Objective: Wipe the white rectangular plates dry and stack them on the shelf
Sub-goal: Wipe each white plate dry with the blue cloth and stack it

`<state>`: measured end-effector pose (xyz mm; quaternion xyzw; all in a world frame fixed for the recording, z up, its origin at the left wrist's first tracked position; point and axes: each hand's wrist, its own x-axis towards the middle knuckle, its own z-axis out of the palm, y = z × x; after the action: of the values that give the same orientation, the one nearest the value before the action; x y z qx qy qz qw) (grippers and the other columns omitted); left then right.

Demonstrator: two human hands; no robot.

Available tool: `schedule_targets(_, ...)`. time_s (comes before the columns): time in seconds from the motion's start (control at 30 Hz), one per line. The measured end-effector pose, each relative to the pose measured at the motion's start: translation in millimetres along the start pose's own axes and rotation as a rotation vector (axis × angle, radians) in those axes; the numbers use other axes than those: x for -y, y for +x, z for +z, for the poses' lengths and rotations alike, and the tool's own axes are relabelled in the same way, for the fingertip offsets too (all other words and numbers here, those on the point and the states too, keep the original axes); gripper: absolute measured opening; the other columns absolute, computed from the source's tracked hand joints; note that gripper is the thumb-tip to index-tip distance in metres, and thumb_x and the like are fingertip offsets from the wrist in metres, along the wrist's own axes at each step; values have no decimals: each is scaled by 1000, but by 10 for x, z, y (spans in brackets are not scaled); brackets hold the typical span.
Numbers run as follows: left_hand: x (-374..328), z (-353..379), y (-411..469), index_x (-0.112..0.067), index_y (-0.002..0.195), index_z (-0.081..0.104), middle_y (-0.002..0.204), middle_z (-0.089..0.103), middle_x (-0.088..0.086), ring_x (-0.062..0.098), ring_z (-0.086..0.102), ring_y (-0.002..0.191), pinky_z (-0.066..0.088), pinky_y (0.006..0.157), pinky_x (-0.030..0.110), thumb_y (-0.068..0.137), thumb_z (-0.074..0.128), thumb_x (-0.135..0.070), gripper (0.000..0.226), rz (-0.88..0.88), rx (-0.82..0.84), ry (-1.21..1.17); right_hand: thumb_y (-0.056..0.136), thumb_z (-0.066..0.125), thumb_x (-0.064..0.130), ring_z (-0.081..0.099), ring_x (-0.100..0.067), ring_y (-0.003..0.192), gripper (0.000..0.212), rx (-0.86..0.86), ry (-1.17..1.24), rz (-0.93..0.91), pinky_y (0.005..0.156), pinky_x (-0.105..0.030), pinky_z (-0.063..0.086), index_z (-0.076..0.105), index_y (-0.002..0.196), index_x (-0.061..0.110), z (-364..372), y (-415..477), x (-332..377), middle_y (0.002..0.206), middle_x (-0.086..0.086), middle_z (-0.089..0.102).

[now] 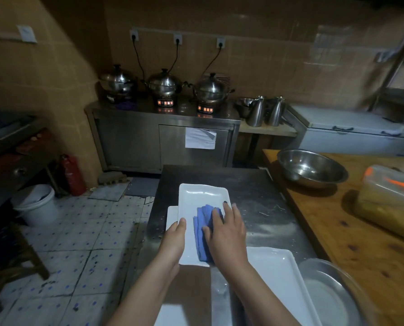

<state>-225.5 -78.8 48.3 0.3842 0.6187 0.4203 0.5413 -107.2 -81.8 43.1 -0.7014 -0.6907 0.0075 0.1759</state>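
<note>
Head view: L hand point(172, 241) is gripping plate point(201, 196) by its left edge, fingers clamped on it. Plate is lying on 2nd plate point(172, 217) on steel surface point(262, 208). R hand point(226, 234) is pressing cloth point(204, 222) onto plate, fingers straight, slightly apart.

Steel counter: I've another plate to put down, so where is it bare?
The steel counter is bare right of the plate being wiped, up to the wooden table, and beyond the plate's far end. The near end is crowded: a large white plate and a round steel tray.
</note>
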Motion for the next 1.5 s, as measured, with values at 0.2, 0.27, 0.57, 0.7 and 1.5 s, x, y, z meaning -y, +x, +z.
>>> schedule_targets(0.2,138,13,-258,-14,125,54,116,63,10,30,61,104,53,84,40,100,33,-36,39,-45,-37,-81,103,19,32,-8,-19,146,53,197,3,-295,117,-37,-6,5,152,18,-55,-268,-59,160,1,-3)
schedule_targets(0.27,179,22,-312,-19,118,56,100,66,6,25,65,89,53,69,32,100,35,-36,33,-66,-7,-140,103,19,34,-7,-18,146,52,261,23,-382,117,-38,-2,7,152,20,-70,-344,-22,160,3,-2)
schedule_targets(0.57,154,-63,-453,-24,99,57,73,62,-4,14,62,64,44,44,20,99,33,-39,28,-24,-105,-178,101,16,44,-12,-14,146,57,277,-43,-333,116,-38,-9,-2,152,23,-97,-212,115,159,5,-8)
schedule_targets(0.7,105,-155,-456,-14,108,60,96,68,13,31,66,82,54,64,32,99,33,-41,40,-51,-103,-161,100,13,47,-10,-17,146,61,256,-86,-222,116,-34,-9,-3,152,19,-154,-138,72,159,0,-9)
schedule_targets(1.5,247,-241,-435,-6,114,62,99,67,12,26,64,87,47,60,22,101,34,-29,39,0,-7,-14,101,8,44,-16,-17,145,54,231,-127,-234,111,-33,-17,-3,151,27,195,174,173,159,7,-10)
